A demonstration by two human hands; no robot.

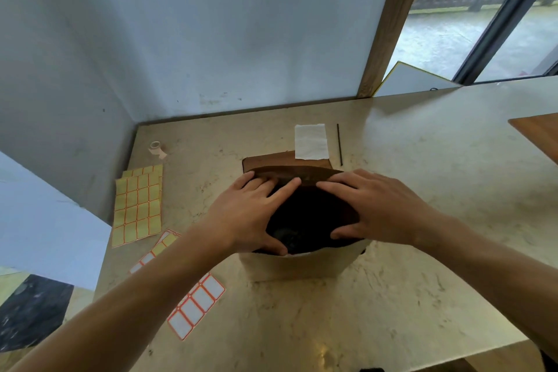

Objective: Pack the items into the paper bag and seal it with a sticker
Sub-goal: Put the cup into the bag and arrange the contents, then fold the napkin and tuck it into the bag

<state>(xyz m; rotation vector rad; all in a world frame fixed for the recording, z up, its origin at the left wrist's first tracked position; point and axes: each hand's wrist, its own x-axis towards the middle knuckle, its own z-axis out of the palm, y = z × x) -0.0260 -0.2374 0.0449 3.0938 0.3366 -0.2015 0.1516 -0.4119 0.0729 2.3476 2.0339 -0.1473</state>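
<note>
A brown paper bag [297, 264] stands upright in the middle of the table, its mouth open and dark inside. My left hand [252, 214] grips the left side of the rim, fingers over the far edge and thumb on the near edge. On the right side of the rim my right hand [377, 208] holds it the same way. Something dark lies inside the bag; I cannot tell what. A sheet of yellow stickers [137, 208] lies to the left. A sheet of white stickers with red borders [196, 305] lies near my left forearm.
A white napkin [311, 142] and a thin black stick [339, 145] lie beyond the bag. A small tape roll [157, 148] sits at the back left. Walls close off the table's back and left. A wooden board [540, 133] lies at the right edge.
</note>
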